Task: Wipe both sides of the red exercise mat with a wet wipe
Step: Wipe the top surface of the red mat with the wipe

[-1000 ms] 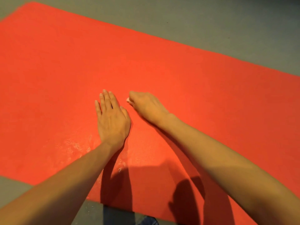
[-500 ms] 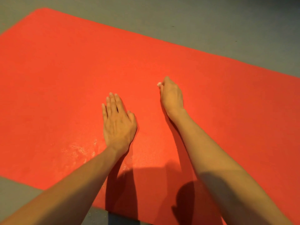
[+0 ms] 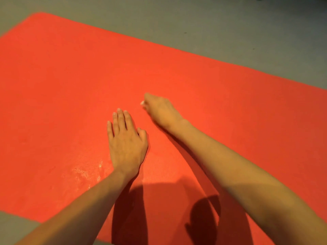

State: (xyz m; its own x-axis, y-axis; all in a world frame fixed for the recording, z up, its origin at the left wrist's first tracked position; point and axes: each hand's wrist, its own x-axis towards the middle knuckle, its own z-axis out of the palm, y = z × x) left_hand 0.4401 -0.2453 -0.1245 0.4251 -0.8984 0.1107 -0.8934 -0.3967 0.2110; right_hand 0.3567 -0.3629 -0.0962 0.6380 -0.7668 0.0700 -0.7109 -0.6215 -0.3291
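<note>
Grey floor [image 3: 194, 20] all round. The red mat [image 3: 177, 71] lies flat on it and fills most of my view. Its long axis runs left to right, sloping down toward the right. I can see the far-left corner, but the right end runs out of frame.

I'm working from the near long edge and both arms reach out across the short way of the mat.

The left hand [image 3: 126, 142] is flat on the mat, palm down. Its fingers are straight and close together, pointing away from me. It reads as a brace that pins the mat and holds nothing.

The right hand [image 3: 161, 110] is just beyond it and to the right, a small gap apart. Its fingers are curled down over the wet wipe [image 3: 142, 103]. Only a small white scrap shows at the fingertips, pressed to the mat, and the rest is hidden under the hand.

A wet sheen [image 3: 83, 171] sits near-left of the left wrist. I see no gloss on the surface beyond the hands or off to the right.

My read is that the dry ground lies away from me and rightward along the long axis. The right hand is nearer to it, so it leads the next strokes and the left hand keeps the mat from creeping. The top face looks only partly wiped and the underside is not yet touched.
</note>
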